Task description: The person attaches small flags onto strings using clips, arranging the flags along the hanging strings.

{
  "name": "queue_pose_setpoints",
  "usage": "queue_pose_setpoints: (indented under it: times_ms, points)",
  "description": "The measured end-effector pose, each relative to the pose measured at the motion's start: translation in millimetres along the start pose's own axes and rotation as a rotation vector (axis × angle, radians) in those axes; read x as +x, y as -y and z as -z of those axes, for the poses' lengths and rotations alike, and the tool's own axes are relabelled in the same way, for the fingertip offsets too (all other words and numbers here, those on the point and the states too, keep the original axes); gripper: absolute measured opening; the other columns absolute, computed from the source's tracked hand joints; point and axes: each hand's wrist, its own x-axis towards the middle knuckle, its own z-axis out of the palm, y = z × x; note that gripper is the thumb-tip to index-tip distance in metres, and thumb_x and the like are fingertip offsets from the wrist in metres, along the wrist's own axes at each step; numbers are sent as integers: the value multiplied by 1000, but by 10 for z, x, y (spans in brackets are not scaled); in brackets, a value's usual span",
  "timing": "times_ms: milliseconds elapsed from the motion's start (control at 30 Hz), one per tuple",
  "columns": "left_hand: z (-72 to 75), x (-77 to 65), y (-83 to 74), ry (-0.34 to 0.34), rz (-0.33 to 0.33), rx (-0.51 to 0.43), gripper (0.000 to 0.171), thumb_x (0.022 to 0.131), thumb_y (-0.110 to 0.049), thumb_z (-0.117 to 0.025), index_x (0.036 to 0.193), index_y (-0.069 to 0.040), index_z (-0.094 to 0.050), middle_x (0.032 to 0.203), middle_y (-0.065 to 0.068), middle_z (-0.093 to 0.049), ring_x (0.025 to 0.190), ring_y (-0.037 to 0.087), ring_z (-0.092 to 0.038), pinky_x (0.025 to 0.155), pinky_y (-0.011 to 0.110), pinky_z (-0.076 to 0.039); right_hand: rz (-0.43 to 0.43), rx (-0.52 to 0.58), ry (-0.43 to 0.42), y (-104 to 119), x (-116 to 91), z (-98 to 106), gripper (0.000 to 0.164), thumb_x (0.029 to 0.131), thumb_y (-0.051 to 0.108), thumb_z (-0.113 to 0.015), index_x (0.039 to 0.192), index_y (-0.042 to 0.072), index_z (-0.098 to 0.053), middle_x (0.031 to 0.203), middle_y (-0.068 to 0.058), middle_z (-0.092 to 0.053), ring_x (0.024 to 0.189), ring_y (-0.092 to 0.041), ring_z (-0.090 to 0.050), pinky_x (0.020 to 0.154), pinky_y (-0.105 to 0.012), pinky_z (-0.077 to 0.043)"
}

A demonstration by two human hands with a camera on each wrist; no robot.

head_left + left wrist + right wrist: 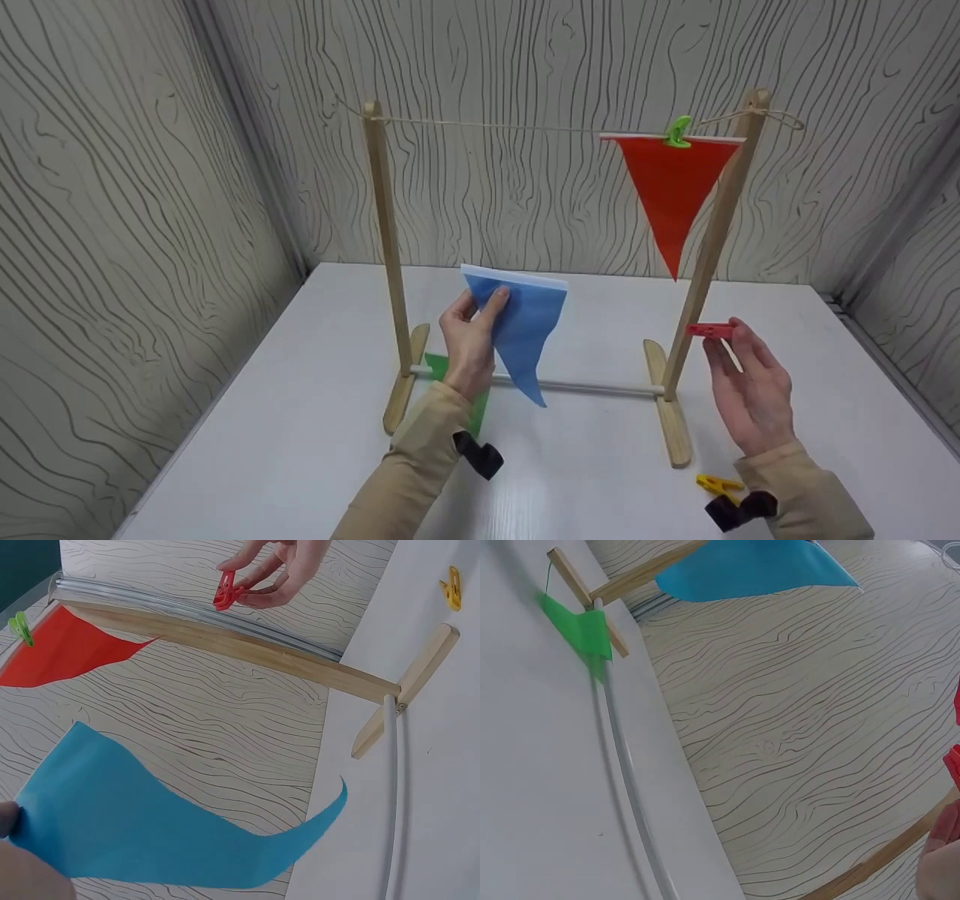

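My left hand point(471, 341) pinches a blue triangular pennant point(529, 319) near its white top edge, between thumb and fingers. The pennant's tip hangs down, curling slightly. To the right, my right hand point(754, 390) holds a red clothespin point(711, 331) at its fingertips, beside the right wooden post. Above, a red pennant point(675, 195) hangs from a string point(495, 125), fastened by a green clothespin point(679, 133). Both hands are below the string. In the left wrist view the red clothespin point(225, 591) shows between thumb and fingers.
A wooden stand has a left post point(388, 240), a right post point(716, 247) and a white lower bar point(592, 387). A green pennant point(581, 631) lies over the bar's left end. A yellow clothespin point(718, 484) lies on the white table point(570, 480) near the right sleeve.
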Motion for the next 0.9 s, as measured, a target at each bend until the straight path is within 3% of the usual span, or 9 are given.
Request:
queue_pose_setpoints:
  times_ms: [300,500,900]
  points:
    - [-22,20,-119,5,-32,-20,41,95,-19,-70,130,1,-63,126,19,-67,123,32,-64,110,52,-48,39,-6,19,-18,36,-239,23,100,5,-55,120,2,-67,127,-3,-60,115,-21,-68,108,-27,-47]
    - [-44,60,-218,22,-52,-10,39,98,-18,-66,130,3,-63,126,22,-68,124,35,-65,111,52,-47,62,-12,79,-19,47,-364,25,101,4,-53,123,-1,-64,130,-6,-57,121,-22,-65,111,-29,-43]
    - [-117,119,-398,-28,-110,89,37,99,-23,-65,127,1,-64,123,20,-71,119,34,-68,106,50,-51,67,-42,98,-38,83,-585,25,100,6,-56,122,1,-65,125,-8,-63,116,-20,-67,101,-28,-54]
